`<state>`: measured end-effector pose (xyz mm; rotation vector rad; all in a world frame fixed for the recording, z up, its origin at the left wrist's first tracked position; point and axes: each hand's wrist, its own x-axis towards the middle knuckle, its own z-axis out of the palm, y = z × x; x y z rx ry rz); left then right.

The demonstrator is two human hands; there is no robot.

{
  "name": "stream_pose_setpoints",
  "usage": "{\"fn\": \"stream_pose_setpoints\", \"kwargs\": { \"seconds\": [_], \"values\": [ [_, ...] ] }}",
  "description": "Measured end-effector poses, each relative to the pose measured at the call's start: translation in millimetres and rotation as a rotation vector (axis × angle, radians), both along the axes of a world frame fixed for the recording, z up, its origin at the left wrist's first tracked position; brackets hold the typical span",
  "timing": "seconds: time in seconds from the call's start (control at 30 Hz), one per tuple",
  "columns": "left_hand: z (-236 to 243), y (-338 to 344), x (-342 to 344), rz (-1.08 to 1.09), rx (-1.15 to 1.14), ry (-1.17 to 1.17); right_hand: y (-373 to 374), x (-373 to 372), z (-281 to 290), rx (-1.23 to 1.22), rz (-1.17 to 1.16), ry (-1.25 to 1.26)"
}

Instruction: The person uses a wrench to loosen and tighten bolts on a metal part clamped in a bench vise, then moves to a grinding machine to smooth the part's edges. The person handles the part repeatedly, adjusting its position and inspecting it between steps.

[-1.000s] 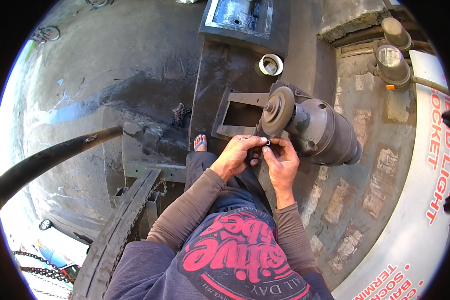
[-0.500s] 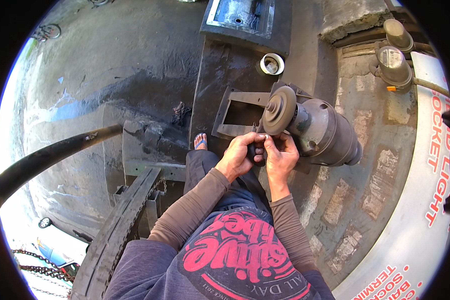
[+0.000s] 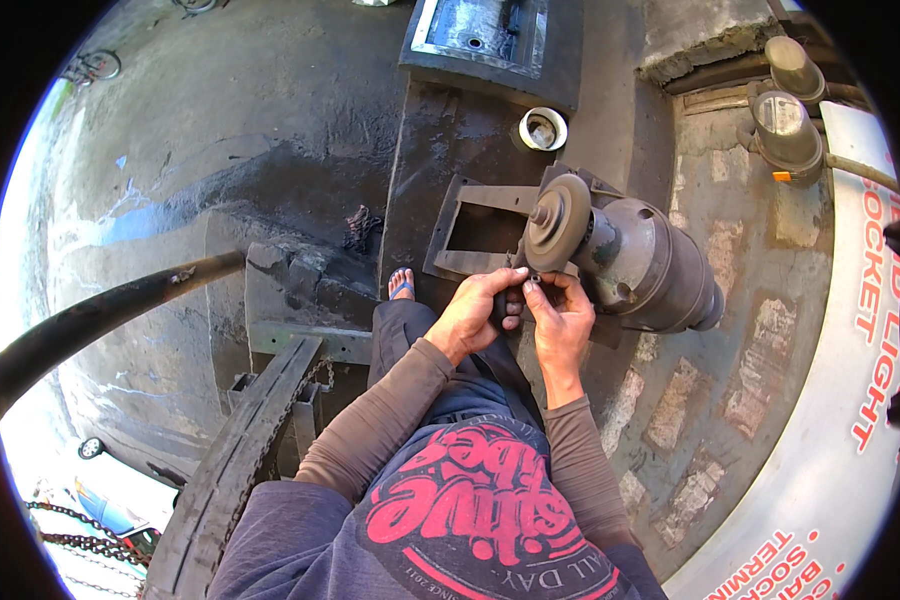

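Our left hand (image 3: 475,318) and right hand (image 3: 560,322) pinch a small dark part (image 3: 515,296), mostly hidden, just below the grinding wheel (image 3: 557,222).

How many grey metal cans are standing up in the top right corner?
2. One metal can stands at the very top right; the second metal can stands just below it, beside the white sign's edge. Others may be hidden beyond the picture's rim.

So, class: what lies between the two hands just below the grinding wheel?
In the head view, a small dark part, pinched between the left hand and right hand, just under the grinding wheel.
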<state>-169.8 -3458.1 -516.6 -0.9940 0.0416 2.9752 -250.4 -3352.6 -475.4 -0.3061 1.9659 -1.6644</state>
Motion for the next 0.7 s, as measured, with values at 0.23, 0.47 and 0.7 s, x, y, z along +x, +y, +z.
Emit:
{"fn": "stream_pose_setpoints", "kwargs": {
  "seconds": [0.23,0.47,0.7],
  "values": [
    [-8,3,-4,0.112,0.057,0.027,-13,-3,-8,0.024,-0.118,-0.061],
    [3,4,-1,0.085,0.007,0.038,-7,5,4,0.068,-0.078,0.07],
    [8,-5,7,-0.107,-0.197,0.025,9,4,11,-0.004,0.047,-0.003]
  ]
}}
